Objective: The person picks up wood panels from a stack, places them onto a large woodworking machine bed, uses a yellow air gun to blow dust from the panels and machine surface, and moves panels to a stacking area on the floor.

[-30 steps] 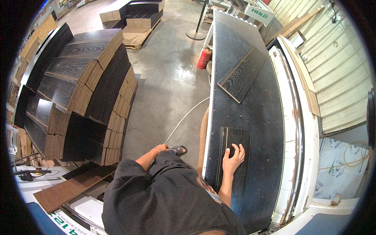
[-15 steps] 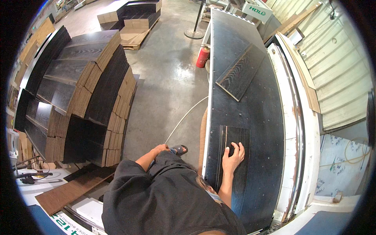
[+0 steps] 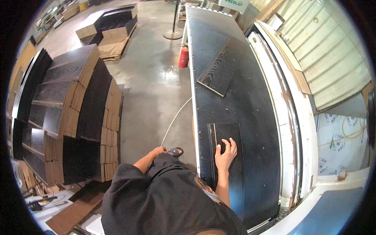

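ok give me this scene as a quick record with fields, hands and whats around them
right hand: flat, palm down, on a dark wood-grain panel
left hand: down by the person's side, next to a small dark tool with a pale hose running from it; grip unclear
surface: long black table bearing the panel
further along table: second dark panel, lying at an angle
left of person: stacks of dark panels with cardboard
floor: grey concrete, red fire extinguisher beside the table
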`<state>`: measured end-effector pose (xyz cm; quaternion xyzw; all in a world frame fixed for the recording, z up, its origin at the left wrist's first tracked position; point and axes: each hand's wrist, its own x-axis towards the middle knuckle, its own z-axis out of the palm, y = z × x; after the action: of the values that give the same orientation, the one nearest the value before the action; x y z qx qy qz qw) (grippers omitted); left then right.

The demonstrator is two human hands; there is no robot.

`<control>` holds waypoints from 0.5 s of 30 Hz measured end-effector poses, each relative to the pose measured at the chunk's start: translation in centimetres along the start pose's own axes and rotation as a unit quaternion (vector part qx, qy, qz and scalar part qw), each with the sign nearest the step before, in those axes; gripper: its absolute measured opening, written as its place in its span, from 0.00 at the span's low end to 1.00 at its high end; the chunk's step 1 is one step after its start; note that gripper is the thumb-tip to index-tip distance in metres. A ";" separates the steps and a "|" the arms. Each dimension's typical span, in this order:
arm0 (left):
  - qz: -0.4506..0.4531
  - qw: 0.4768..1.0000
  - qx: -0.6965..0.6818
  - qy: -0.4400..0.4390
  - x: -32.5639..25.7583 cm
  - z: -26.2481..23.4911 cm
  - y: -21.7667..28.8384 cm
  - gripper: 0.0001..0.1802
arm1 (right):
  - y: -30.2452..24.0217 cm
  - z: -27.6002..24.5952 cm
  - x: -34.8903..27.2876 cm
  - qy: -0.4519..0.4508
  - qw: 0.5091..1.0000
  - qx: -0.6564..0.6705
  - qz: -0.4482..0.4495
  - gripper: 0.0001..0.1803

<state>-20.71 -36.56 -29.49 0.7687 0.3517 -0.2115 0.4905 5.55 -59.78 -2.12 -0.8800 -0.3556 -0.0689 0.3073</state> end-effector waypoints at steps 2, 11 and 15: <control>0.017 1.000 0.021 -0.002 1.0 0.1 -0.7 0.28 | -0.1 0.1 0.0 0.002 1.000 0.005 -0.013 0.19; -0.017 0.992 -0.089 0.082 -0.1 -5.3 1.7 0.25 | -0.2 -0.4 0.4 0.006 1.000 0.004 0.010 0.20; -0.007 0.961 -0.232 0.152 -1.4 -9.7 0.7 0.19 | -0.7 -0.7 0.6 0.011 1.000 0.019 0.017 0.19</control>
<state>-21.25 -28.50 -23.97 0.6546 0.4668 -0.0083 0.5945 5.58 -59.41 -0.98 -0.8791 -0.3386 -0.0668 0.3287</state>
